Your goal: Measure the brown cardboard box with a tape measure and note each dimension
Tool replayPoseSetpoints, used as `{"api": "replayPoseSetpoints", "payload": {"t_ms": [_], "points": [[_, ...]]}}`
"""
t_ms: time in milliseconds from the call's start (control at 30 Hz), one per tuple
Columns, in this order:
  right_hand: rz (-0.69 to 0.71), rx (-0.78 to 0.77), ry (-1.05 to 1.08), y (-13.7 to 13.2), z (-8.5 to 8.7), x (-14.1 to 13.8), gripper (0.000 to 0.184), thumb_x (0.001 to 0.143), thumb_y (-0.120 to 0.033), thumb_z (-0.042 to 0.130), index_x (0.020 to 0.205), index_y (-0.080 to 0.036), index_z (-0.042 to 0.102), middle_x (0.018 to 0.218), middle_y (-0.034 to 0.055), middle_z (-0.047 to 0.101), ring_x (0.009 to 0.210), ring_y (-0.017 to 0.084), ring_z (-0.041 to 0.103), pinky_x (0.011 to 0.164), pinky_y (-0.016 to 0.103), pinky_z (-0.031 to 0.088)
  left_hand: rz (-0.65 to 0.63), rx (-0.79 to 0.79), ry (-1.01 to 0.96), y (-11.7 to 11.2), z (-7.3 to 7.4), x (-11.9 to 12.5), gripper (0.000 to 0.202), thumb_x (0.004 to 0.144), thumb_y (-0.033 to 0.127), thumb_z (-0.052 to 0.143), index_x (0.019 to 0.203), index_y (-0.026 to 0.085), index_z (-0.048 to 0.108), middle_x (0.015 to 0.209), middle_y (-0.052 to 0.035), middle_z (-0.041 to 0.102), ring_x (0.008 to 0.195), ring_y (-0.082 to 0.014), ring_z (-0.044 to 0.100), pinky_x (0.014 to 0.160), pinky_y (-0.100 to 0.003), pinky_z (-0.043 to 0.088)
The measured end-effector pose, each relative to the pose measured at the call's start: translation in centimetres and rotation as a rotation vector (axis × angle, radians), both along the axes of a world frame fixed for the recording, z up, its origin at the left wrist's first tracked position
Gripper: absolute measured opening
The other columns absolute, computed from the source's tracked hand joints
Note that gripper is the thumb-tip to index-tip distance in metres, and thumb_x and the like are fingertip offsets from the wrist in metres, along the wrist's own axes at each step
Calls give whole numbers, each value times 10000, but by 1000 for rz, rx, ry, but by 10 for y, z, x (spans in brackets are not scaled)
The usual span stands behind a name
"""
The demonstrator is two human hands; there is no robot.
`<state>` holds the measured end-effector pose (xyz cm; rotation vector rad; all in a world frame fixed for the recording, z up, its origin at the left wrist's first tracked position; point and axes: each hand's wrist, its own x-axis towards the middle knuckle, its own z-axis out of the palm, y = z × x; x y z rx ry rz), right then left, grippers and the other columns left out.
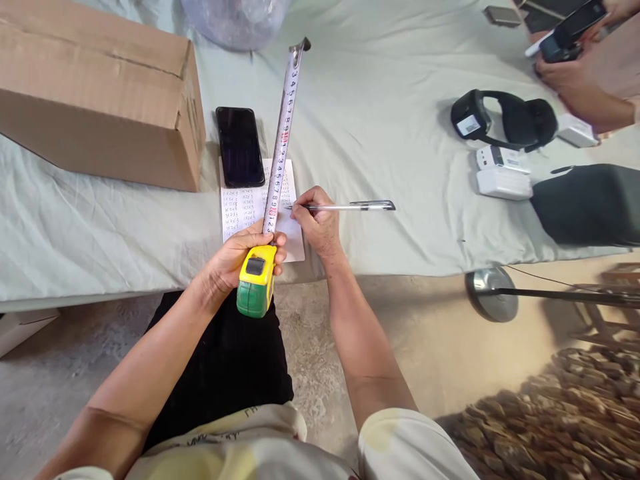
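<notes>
Ahead of left hand (235,257) grip: tape blade (283,127) juts out, phone (240,147) just left of it.
Further left: cardboard box (100,100) bars the way.
Right of right hand (315,223) pen (350,207) grip: bare cloth (380,120), open up to the headset (505,120).

**Count of items.** On the surface (390,100) are lying one box (95,93), one sheet (240,210), one headset (505,120), one dark bag (590,203), one clear bag (235,20) and three white blocks (504,183). Two phones are showing: one (240,147) lying on the sheet, one (570,30) being held by a co-worker (590,100). Two grips are working: the left grip (235,257) is holding one tape (256,280), and the right grip (317,223) is holding one pen (350,207).
</notes>
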<state>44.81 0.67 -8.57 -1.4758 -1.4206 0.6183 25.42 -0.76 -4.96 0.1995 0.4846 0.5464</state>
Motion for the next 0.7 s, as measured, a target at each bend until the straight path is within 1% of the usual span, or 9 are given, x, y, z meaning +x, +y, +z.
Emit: {"api": "replayPoseSetpoints", "payload": {"t_ms": [367, 533, 700], "points": [[4, 0, -3, 0, -1, 0, 57, 791, -265, 570, 755, -250, 528, 649, -59, 582, 575, 130, 537, 585, 287, 431, 1, -1, -11, 0, -1, 0, 186, 893, 50, 518, 998, 171, 613, 833, -23, 641, 605, -134, 618, 562, -272, 558], [2, 12, -43, 0, -2, 0, 63, 794, -255, 563, 747, -253, 520, 632, -60, 563, 562, 131, 517, 579, 287, 422, 5, 10, -17, -1, -1, 1, 188, 890, 46, 521, 999, 168, 613, 830, -24, 645, 604, -134, 620, 559, -269, 555], [-2, 16, -86, 0, -2, -1, 84, 805, -233, 562, 747, -254, 507, 658, -54, 586, 583, 134, 535, 593, 290, 429, 7, 3, -3, -1, 0, 1, 219, 877, 51, 532, 1032, 175, 623, 828, -23, 645, 604, -134, 617, 561, -269, 557]]}}
